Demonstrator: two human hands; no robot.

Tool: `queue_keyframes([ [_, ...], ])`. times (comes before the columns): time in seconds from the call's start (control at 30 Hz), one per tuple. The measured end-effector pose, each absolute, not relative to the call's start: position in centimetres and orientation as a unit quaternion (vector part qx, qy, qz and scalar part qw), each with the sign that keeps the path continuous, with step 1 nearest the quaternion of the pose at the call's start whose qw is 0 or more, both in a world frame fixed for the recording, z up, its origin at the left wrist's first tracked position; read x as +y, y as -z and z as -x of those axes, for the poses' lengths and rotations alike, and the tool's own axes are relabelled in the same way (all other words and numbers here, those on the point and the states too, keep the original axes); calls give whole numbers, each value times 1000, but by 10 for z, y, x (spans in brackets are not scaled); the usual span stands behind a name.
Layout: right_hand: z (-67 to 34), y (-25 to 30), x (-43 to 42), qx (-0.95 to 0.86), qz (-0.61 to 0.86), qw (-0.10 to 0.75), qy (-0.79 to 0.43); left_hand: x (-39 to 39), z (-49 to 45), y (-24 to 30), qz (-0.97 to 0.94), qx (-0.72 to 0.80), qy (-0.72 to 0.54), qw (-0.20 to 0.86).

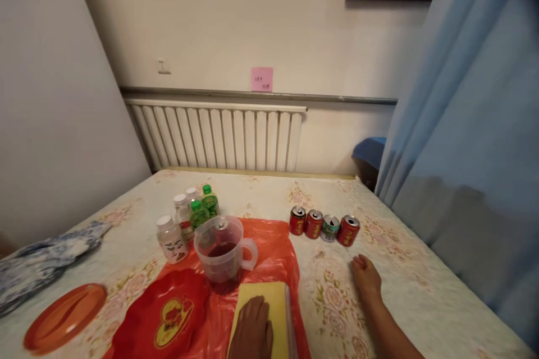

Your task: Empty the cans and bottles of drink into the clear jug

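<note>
My left hand lies flat on a thick yellow-covered book, fingers stretched out over its cover. My right hand is just above the cloth, empty, its fingers loosely bent and a little apart. Close beyond it stands a row of several drink cans, with a red can at the right end, a green-and-silver can beside it, then another red can and a dark-topped red can. A clear plastic measuring jug with dark liquid stands beyond the book, on a red plastic sheet.
Several bottles stand behind the jug, among them a white-capped bottle and a green bottle. A red scalloped tray, an orange lid and bunched blue-white cloth lie left. A blue curtain hangs right.
</note>
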State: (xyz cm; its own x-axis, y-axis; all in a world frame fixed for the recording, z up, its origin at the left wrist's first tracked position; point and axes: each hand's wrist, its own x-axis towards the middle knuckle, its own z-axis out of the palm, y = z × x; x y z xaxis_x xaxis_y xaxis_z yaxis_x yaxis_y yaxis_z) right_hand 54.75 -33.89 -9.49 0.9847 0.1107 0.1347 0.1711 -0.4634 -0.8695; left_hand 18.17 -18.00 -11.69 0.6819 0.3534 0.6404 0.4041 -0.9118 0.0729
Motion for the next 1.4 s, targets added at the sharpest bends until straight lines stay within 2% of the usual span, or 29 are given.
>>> queue_keyframes([
  [0.2,-489,101,-345,-114,841,527,-47,-187,-181,119,923,-249,294,-21],
  [0.4,-426,96,-347,-175,838,512,-68,-194,-179,105,923,-277,246,-105],
  [0.63,-371,102,-355,-240,848,472,-13,-200,-177,82,922,-285,214,-153],
  [0.9,-361,103,-356,-274,850,449,8,-197,-163,86,926,-273,194,-175],
  [1.13,-365,108,-354,-268,854,446,7,-191,-129,55,873,-300,267,-277],
  [1.27,-366,111,-354,-264,858,441,9,-173,-102,24,793,-323,333,-394],
  [1.4,-367,113,-353,-261,861,435,8,-142,-82,7,736,-376,406,-389],
])
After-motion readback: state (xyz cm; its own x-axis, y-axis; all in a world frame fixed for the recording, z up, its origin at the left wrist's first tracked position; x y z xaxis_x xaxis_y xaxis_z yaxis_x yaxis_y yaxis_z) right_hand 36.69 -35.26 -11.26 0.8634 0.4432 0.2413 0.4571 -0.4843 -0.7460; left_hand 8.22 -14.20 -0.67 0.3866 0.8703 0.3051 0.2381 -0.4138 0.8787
